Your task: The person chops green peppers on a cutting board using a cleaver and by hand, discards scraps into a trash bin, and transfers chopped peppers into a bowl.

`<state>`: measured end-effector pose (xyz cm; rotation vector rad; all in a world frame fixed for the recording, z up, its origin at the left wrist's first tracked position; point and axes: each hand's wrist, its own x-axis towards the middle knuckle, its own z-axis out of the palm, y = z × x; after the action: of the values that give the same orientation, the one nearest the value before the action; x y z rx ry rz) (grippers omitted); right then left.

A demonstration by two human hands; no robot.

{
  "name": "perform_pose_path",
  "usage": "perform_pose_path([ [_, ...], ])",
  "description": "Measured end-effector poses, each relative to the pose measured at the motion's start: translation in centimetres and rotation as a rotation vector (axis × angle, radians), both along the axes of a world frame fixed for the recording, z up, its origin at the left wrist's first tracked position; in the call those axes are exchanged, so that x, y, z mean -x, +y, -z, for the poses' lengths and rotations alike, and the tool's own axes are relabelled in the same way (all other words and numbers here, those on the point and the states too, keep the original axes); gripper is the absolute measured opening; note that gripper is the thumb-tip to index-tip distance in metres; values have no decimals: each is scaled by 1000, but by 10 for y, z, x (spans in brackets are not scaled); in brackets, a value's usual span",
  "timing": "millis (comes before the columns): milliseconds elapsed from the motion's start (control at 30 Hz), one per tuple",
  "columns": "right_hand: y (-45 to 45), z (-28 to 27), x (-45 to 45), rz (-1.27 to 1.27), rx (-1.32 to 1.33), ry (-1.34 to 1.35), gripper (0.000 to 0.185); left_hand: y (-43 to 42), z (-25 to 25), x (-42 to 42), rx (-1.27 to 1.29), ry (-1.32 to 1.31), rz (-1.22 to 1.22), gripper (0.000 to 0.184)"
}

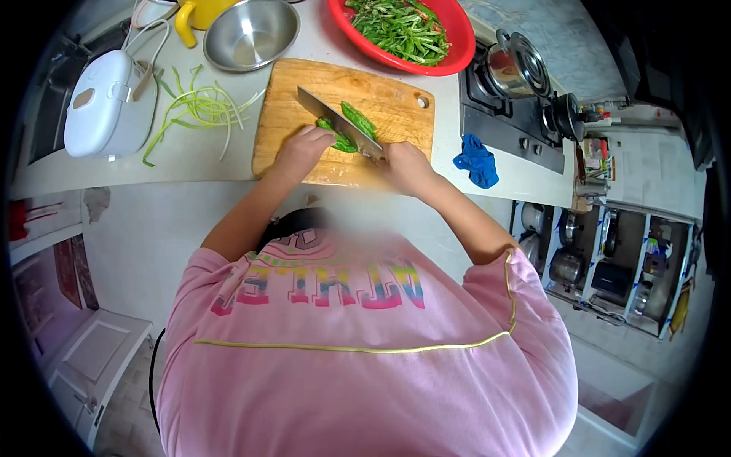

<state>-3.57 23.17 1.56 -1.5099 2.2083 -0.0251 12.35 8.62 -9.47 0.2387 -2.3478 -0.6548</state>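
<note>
My right hand [407, 166] is wrapped round the handle of a kitchen knife [335, 116], whose broad blade slants up and left across the wooden cutting board [285, 99]. The fingers of my left hand [304, 148] are curled down onto a green pepper [343, 143] on the near side of the blade. Just beyond the blade lies another piece of green pepper [358, 119], touched by neither hand. Part of the held pepper is hidden by my fingers and the knife.
Behind the board stand a steel bowl [251, 34] and a red basin [464, 46] of sliced greens [400, 30]. Long green stalks [202, 107] and a white lidded box [106, 103] lie left. To the right are a blue cloth [477, 161] and a stove with pots [514, 65].
</note>
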Motion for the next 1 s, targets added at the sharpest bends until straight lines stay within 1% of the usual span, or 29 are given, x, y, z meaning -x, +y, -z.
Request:
perform_pose_path([
  [133, -25, 20, -16, -113, 18, 71, 16, 0, 2, 0, -4, -25, 13, 19],
  [167, -27, 25, -22, -104, 54, 109, 16, -1, 3, 0, -9, -33, 12, 19],
  [267, -16, 27, -20, 96, 234, -18, 18, 0, 4, -5, -19, -50, 33, 22],
  [300, -11, 26, -16, 104, 300, -11, 18, -1, 4, -4, -16, -42, 38, 23],
  [400, 0, 9, -5, 142, 306, -82, 18, 0, 3, -5, -28, -27, 37, 25],
  [533, 5, -7, -3, 58, 56, -32, 18, -2, 0, -4, -29, -63, 51, 24],
  [633, 1, -8, -8, 47, -15, -9, 15, -1, -2, -4, -30, -44, 37, 23],
  [733, -9, 8, -7, 19, -15, -29, 14, -3, 4, -2, -3, -42, 40, 23],
  [833, -25, 23, -15, -7, 47, -49, 12, -2, 5, -1, -38, -79, 49, 23],
  [933, -27, 20, -25, 70, 123, -20, 14, -1, 2, -4, -25, -77, 49, 24],
  [967, -19, 31, -18, 135, 226, -72, 16, 1, 4, -8, -28, -83, 62, 25],
  [1000, -16, 29, -16, 151, 280, -63, 17, -1, 8, -7, -25, -79, 65, 25],
])
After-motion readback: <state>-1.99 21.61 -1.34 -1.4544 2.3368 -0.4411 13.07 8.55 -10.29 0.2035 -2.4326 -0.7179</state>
